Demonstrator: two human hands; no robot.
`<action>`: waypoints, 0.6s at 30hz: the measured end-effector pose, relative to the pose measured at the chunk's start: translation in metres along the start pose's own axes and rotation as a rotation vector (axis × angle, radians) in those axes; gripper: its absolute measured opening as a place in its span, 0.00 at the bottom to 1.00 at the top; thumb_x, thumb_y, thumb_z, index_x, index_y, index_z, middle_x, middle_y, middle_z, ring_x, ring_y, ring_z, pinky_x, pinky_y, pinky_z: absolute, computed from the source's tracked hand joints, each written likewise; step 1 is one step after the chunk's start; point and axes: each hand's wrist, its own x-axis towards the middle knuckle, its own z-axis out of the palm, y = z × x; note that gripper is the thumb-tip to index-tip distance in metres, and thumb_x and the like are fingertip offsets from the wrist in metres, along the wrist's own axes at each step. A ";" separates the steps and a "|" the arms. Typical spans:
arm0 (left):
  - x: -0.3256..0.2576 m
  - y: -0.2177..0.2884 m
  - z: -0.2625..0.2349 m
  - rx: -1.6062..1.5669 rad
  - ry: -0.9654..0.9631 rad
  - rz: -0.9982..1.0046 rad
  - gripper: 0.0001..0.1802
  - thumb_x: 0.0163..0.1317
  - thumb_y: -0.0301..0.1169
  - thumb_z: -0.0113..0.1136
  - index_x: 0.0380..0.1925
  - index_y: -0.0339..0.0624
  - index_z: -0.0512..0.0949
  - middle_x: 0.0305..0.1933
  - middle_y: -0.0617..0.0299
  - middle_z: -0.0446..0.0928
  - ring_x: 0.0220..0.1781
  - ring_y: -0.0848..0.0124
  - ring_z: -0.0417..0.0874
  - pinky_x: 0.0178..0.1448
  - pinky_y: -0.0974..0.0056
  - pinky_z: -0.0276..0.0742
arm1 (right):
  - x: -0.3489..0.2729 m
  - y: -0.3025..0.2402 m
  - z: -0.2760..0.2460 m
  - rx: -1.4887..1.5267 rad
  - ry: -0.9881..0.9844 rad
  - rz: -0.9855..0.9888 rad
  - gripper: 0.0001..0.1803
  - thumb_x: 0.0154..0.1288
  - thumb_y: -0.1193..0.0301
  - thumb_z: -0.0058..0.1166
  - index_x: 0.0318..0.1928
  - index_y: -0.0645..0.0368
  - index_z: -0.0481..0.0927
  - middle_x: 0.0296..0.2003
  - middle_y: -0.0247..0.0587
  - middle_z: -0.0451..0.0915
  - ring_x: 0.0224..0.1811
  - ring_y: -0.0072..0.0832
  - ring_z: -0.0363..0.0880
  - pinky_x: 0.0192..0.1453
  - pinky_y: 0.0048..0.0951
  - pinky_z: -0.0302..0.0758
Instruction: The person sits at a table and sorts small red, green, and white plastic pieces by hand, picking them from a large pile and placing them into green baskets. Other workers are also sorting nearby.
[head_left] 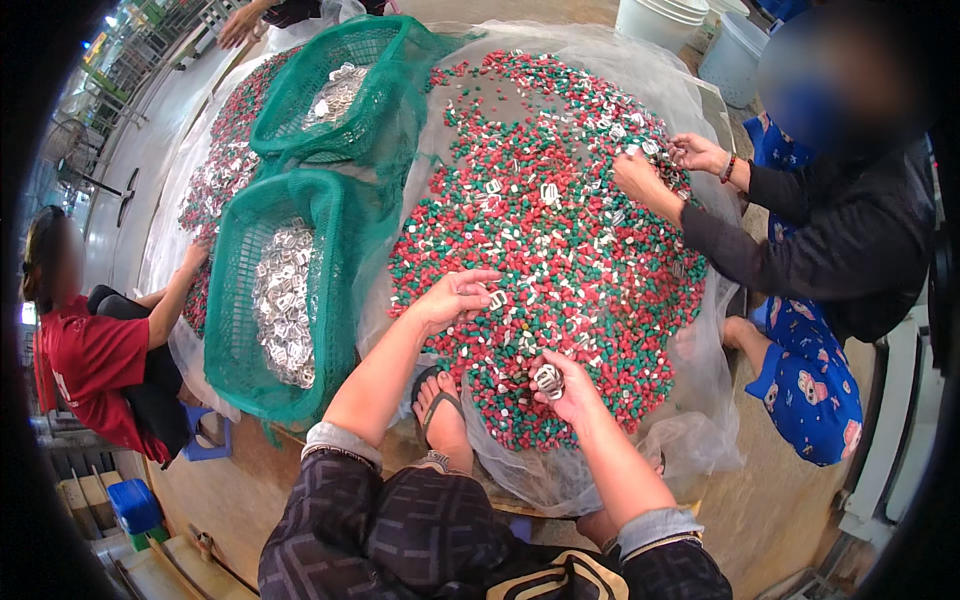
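Note:
Pale, slotted metal buckles lie scattered in a wide heap of small red, green and white pieces (560,240). Reaching over the near left part of the heap, my left hand (452,300) has one buckle (497,299) at its fingertips, with the index finger stretched out above it. My right hand (574,392) is palm up over the heap's near edge, its fingers curled round a small cluster of metal buckles (548,379). Farther up, another loose buckle (549,193) rests on the pieces.
Two green baskets (336,290) (384,80) holding similar metal pieces stand at left, on green netting. Sheer white mesh (700,440) underlies the heap. A person in dark sleeves (800,235) handles pieces at right; one in red (95,365) reaches in at left. White buckets (735,60) stand behind.

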 end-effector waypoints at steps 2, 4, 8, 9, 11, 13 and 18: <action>-0.004 -0.005 -0.006 -0.045 0.007 -0.003 0.22 0.56 0.21 0.57 0.54 0.42 0.72 0.28 0.71 0.73 0.21 0.83 0.69 0.23 0.78 0.63 | -0.003 0.001 0.001 0.040 -0.003 0.007 0.14 0.61 0.57 0.51 0.32 0.56 0.78 0.26 0.37 0.80 0.23 0.27 0.79 0.22 0.26 0.75; -0.009 -0.006 -0.010 0.108 -0.053 -0.031 0.20 0.55 0.22 0.58 0.50 0.42 0.75 0.28 0.70 0.75 0.21 0.83 0.70 0.24 0.77 0.64 | -0.002 0.001 0.001 0.067 -0.012 0.016 0.16 0.62 0.57 0.49 0.33 0.57 0.77 0.27 0.38 0.80 0.24 0.29 0.79 0.23 0.28 0.77; -0.024 -0.008 0.009 0.409 -0.175 -0.043 0.19 0.52 0.23 0.60 0.47 0.42 0.77 0.30 0.67 0.79 0.26 0.81 0.75 0.31 0.74 0.71 | -0.005 -0.001 0.007 0.065 -0.032 0.030 0.21 0.64 0.52 0.43 0.36 0.57 0.77 0.32 0.43 0.81 0.33 0.37 0.82 0.31 0.37 0.80; -0.031 -0.001 0.023 0.409 -0.242 -0.089 0.18 0.52 0.24 0.60 0.46 0.42 0.78 0.30 0.66 0.79 0.29 0.80 0.76 0.34 0.73 0.73 | -0.006 -0.002 0.010 0.067 -0.051 0.040 0.21 0.64 0.51 0.42 0.37 0.58 0.76 0.33 0.43 0.81 0.33 0.38 0.82 0.31 0.37 0.80; -0.041 0.000 0.045 0.518 -0.348 0.009 0.18 0.53 0.24 0.60 0.46 0.42 0.78 0.32 0.63 0.80 0.31 0.78 0.78 0.39 0.71 0.75 | -0.008 -0.003 0.018 0.069 -0.093 0.067 0.23 0.65 0.50 0.41 0.40 0.58 0.75 0.33 0.43 0.81 0.34 0.38 0.82 0.31 0.37 0.80; -0.037 -0.008 0.043 0.528 -0.317 0.141 0.18 0.54 0.28 0.61 0.47 0.42 0.77 0.35 0.62 0.81 0.30 0.77 0.78 0.38 0.70 0.75 | -0.017 -0.005 0.028 0.052 -0.077 0.065 0.17 0.63 0.56 0.47 0.42 0.56 0.74 0.35 0.43 0.81 0.33 0.36 0.82 0.26 0.30 0.77; -0.024 0.013 -0.015 0.340 0.030 -0.144 0.16 0.62 0.38 0.54 0.47 0.44 0.75 0.33 0.65 0.79 0.28 0.79 0.75 0.30 0.74 0.70 | -0.008 0.003 0.007 0.023 -0.147 0.034 0.09 0.60 0.66 0.56 0.38 0.54 0.74 0.32 0.37 0.79 0.26 0.27 0.78 0.22 0.24 0.72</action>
